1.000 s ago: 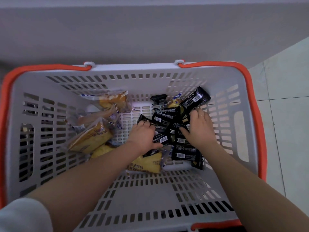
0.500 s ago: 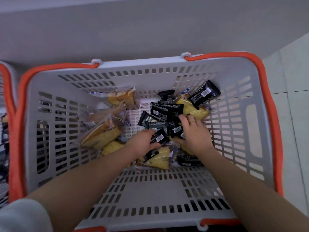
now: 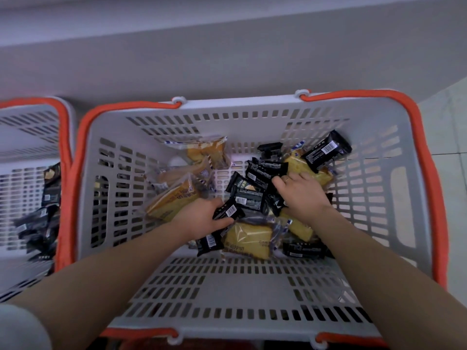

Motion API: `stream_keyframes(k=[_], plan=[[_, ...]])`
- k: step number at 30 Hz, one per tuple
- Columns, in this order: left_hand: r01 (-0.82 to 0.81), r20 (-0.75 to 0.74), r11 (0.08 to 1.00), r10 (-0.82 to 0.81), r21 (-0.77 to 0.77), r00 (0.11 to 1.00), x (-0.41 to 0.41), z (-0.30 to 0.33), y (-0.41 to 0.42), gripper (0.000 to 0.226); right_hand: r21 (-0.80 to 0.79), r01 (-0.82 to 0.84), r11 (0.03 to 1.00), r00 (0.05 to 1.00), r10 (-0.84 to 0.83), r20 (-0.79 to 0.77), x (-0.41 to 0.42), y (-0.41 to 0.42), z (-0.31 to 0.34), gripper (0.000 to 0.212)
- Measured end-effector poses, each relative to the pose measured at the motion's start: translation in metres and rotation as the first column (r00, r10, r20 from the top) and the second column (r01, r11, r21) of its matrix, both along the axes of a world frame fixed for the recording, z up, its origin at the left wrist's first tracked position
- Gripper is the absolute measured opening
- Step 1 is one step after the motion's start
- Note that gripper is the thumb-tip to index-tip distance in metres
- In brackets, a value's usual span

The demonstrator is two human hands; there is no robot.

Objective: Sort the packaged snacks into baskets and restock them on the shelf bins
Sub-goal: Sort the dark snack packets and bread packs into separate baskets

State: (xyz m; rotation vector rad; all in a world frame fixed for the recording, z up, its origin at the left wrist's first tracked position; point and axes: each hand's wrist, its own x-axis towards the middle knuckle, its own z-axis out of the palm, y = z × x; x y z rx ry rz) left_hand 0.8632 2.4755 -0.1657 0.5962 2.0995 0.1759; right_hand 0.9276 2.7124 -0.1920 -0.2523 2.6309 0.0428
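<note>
At the far left a second grey basket with an orange rim is partly in view, and a loose heap of black packets lies against its right wall. Just beside it stands the main grey basket, slotted on all sides, with orange handles folded along its rim. In its left half lie yellow cake packets in clear wrap, one leaning on another toward the far wall. The left hand reaches in from the lower left; its grip is clamped on a black packet with a barcode, fingers above and thumb curled beneath it. Another black packet sits under that wrist, touching a yellow cake packet near the basket's middle. Between the two hands is a pile of black snack packets, overlapping each other. The right hand rests palm down on this pile with a ring on one finger; its fingers curl into the packets, but whether the grip is clamped on one cannot be told. Past it, a black packet leans tilted against the far right wall over a yellow cake. Pale floor tiles show at the right edge.
</note>
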Motion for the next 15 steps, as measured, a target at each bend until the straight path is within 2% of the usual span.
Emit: stream_keyframes(k=[3,5,6,8,10,13,15], plan=[[-0.060,-0.030,0.998,0.061,0.029,0.998,-0.002,0.009,-0.005,0.052,-0.008,0.099,0.995,0.994,-0.099,0.053,0.002,-0.004,0.011,0.060],[-0.124,-0.041,0.986,0.129,0.113,0.991,-0.002,0.021,-0.006,0.046,-0.072,0.266,0.961,0.960,-0.258,0.106,0.003,-0.004,0.026,0.068],[-0.164,-0.043,0.972,0.174,0.169,0.984,-0.002,0.028,-0.007,0.040,-0.140,0.380,0.914,0.920,-0.358,0.158,0.001,-0.004,0.036,0.078],[-0.235,-0.048,0.936,0.256,0.263,0.966,-0.002,0.043,-0.012,0.028,-0.316,0.617,0.721,0.782,-0.518,0.346,-0.005,-0.004,0.061,0.098],[-0.295,-0.059,0.890,0.335,0.349,0.940,-0.003,0.061,-0.023,0.023,-0.440,0.742,0.505,0.670,-0.548,0.501,-0.014,-0.016,0.093,0.104],[-0.409,-0.087,0.775,0.507,0.481,0.858,-0.009,0.089,-0.048,0.020,-0.583,0.771,0.258,0.619,-0.522,0.588,-0.033,-0.060,0.137,0.099],[-0.475,-0.123,0.673,0.640,0.568,0.759,-0.016,0.110,-0.071,0.017,-0.611,0.768,0.194,0.621,-0.460,0.634,-0.049,-0.098,0.164,0.096]])
